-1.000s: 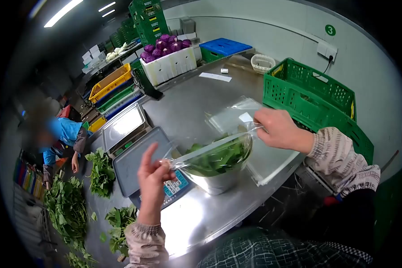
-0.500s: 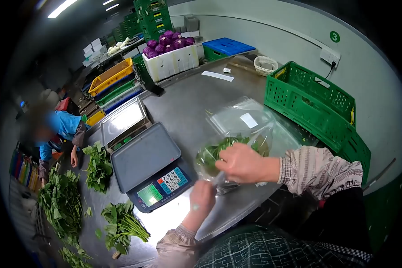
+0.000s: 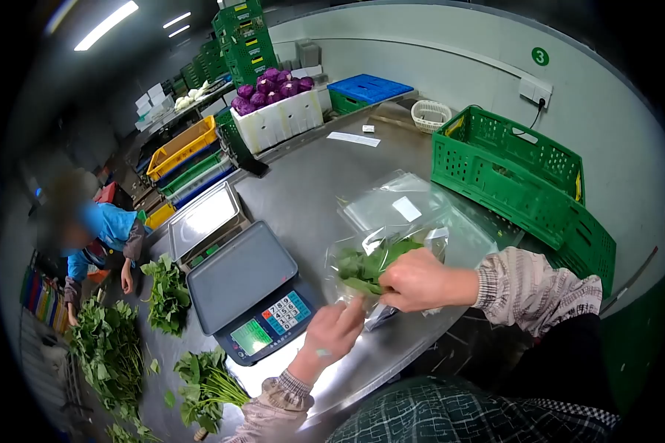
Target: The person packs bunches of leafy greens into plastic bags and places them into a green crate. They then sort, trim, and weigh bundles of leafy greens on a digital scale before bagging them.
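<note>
A clear plastic bag [image 3: 358,255] holding green leaves lies near the table's front edge, in front of a stack of flat clear bags [image 3: 380,203]. My right hand [image 3: 425,280] is closed on the bag's near side, over the leaves. Against the bag's lower left edge, my left hand [image 3: 334,334] has its fingers bent together; its fingertips touch the plastic. To the left is a digital scale [image 3: 242,277] with a bare grey tray and lit display. A bunch of leafy greens [image 3: 203,384] lies left of my left forearm.
Green crates [image 3: 510,173] stand at the right. A white box of purple cabbages [image 3: 281,127] and a blue-lidded crate [image 3: 369,88] are at the back. More greens [image 3: 107,347] lie at the left, where a person in blue [image 3: 111,221] reaches over the table.
Both hands have come together at the bag, which was stretched between them a second ago. The scale, partly covered before by my left hand, now shows its display.
</note>
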Demonstrator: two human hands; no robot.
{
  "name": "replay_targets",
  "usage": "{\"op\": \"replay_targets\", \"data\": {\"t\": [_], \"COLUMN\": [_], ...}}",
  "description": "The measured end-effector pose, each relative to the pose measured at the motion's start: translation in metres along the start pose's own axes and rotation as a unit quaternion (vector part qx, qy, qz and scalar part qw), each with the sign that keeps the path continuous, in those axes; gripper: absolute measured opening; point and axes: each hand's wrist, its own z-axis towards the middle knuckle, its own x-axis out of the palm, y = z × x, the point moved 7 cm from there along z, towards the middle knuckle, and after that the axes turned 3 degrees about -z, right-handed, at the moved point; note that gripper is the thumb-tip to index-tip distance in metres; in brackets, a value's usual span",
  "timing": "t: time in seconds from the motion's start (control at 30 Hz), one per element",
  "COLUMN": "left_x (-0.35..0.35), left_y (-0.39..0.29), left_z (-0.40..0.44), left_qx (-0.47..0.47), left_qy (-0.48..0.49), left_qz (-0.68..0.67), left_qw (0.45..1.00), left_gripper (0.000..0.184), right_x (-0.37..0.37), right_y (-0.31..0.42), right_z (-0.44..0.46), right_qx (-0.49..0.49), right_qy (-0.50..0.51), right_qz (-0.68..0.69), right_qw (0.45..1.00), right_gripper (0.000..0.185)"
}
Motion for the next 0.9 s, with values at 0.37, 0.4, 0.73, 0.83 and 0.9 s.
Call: {"op": "replay_targets", "data": {"t": [0.37,0.4,0.73,0.83,0.9], "left_x": [0.051,0.034,-0.088,-0.078,-0.081], "left_y": [-0.012,-0.012,0.019,0.018,0.019], "left_z": [-0.004,0.010,0.097,0.097,0.104], "left_qx": [0.075,0.070,-0.027,-0.064,-0.061], "left_qy": [0.220,0.193,-0.072,-0.013,0.011], "left_qz": [0.031,-0.009,-0.095,-0.174,-0.226], "left_qw": [0.972,0.979,0.993,0.983,0.972], "left_gripper": [0.016,0.016,0.020,0.018,0.015], "right_x": [0.012,0.010,-0.100,-0.093,-0.148], "right_y": [-0.016,-0.020,-0.020,-0.010,-0.018], "right_z": [0.001,0.004,0.012,0.004,0.000], "right_qx": [0.049,0.056,-0.033,-0.050,-0.112], "right_qy": [0.071,0.061,-0.156,-0.082,-0.191], "right_qz": [-0.017,-0.011,0.115,0.017,-0.021], "right_qw": [0.996,0.997,0.980,0.995,0.975], "right_gripper": [0.011,0.010,0.012,0.013,0.009]}}
